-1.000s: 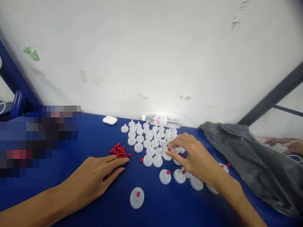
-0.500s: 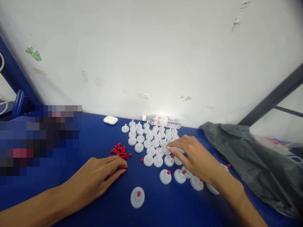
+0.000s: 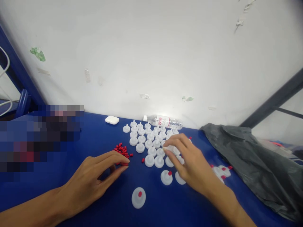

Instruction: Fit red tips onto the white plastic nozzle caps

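Several white plastic caps (image 3: 148, 140) stand in rows on a blue table (image 3: 99, 138). A small heap of red plugs (image 3: 121, 149) lies left of them. My left hand (image 3: 94, 178) pinches a red plug at the near edge of the heap, thumb and forefinger closed. My right hand (image 3: 188, 160) reaches over the caps, its fingertips closed on a white cap at the near right end of the rows. Three caps with red plugs fitted sit nearer me, one of them alone (image 3: 138, 197) at the front.
A water bottle (image 3: 163, 121) lies against the white wall behind the caps. A white earbud case (image 3: 112, 119) sits to its left. A grey plastic bag (image 3: 251, 164) covers the right side of the table. More plugged caps (image 3: 222, 171) lie beside it.
My left hand has arched up and closed thumb and forefinger on a red plug. My right hand has shifted slightly left and forward and taken hold of a white cap.
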Motion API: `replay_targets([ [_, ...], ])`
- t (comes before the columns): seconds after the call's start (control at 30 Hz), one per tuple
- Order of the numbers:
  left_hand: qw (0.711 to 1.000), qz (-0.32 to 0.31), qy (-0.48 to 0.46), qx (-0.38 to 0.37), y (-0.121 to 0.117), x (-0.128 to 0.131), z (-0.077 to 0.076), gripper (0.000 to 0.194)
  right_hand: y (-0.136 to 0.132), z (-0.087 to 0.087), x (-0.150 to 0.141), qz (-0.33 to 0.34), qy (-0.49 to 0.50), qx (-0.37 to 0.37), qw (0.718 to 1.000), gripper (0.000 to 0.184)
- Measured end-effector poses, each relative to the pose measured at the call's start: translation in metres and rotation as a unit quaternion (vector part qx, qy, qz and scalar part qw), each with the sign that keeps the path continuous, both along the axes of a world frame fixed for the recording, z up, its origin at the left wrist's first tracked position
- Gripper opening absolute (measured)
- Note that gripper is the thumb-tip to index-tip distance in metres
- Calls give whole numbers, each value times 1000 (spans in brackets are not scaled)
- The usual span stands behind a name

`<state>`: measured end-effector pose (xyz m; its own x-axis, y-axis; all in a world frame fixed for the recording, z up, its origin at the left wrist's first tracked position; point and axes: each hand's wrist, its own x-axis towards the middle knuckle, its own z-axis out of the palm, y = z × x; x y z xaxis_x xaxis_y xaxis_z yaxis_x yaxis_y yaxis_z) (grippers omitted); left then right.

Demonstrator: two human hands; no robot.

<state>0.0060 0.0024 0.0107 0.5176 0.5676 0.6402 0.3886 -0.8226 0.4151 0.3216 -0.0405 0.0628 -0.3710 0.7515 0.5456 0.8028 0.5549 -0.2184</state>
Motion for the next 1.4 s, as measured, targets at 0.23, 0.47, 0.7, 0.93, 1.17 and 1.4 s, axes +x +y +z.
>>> replay_targets([
  [0.23, 998, -23, -1, 50, -1, 5, 3, 20, -10, -9, -40, 142, -8, 64, 988, 26],
  [0.47, 996, -50, 1, 69, -9, 8, 2, 21, -11, -18, -51, 161, -8, 93, 983, 29],
  [0.7, 996, -31, 4, 82, -12, 9, 3, 20, -11, -20, -54, 186, 26, 91, 978, 26],
  [0.93, 997, -45, 0, 62, -11, 10, 5, 19, -13, -22, -54, 187, 45, 74, 979, 26],
  [1.17, 998, -37, 44, -9, -12, 8, -6, 19, -12, -26, -54, 216, 110, 34, 969, 35],
  [1.4, 997, -67, 14, 18, -21, 12, 9, 32, -14, -28, -61, 223, 118, 59, 966, 34],
])
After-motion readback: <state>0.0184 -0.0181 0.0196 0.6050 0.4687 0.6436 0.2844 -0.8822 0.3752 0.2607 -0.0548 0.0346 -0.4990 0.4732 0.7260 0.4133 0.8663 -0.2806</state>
